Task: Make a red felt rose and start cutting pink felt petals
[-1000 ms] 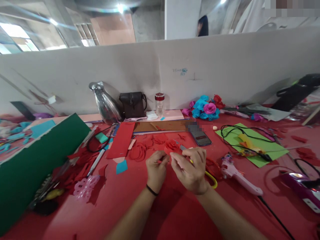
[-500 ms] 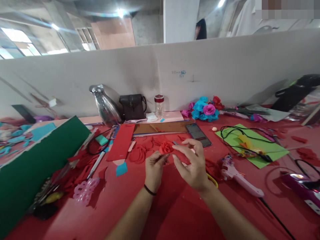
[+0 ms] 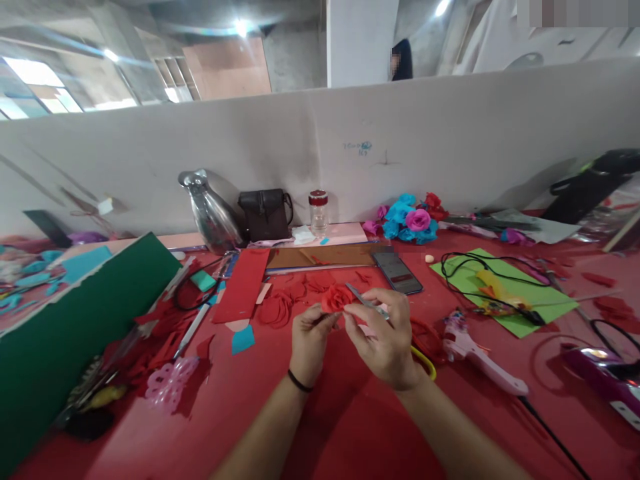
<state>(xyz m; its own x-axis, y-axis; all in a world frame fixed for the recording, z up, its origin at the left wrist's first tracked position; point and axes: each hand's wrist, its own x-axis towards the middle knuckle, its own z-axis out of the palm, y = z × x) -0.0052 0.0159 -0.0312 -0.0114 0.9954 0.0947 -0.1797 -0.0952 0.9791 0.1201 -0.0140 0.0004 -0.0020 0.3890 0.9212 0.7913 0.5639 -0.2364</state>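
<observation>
My left hand (image 3: 309,340) pinches the base of a red fabric or paper rose (image 3: 337,298) between thumb and fingers, holding it above the table. On the flower's right side, the thumb and forefinger of my right hand (image 3: 383,340) meet at the edge of its petals. Slim silver tweezers (image 3: 367,303) lie along the fingers of that hand, their tip pointing up and left beside the rose. Behind the hands, loose red petal pieces (image 3: 275,310) are spread on the red tabletop (image 3: 360,427).
A phone (image 3: 397,271) lies behind my right hand. Right of it are yellow-handled scissors (image 3: 425,363), a pink glue gun (image 3: 485,370) and a green sheet (image 3: 520,300) with a cord. A green board (image 3: 95,333) stands left. A metal flask (image 3: 210,210) and glass jar (image 3: 319,213) stand behind.
The rose has shifted slightly right and down. My right hand's fingers have closed in to its edge, and the tweezers show more fully.
</observation>
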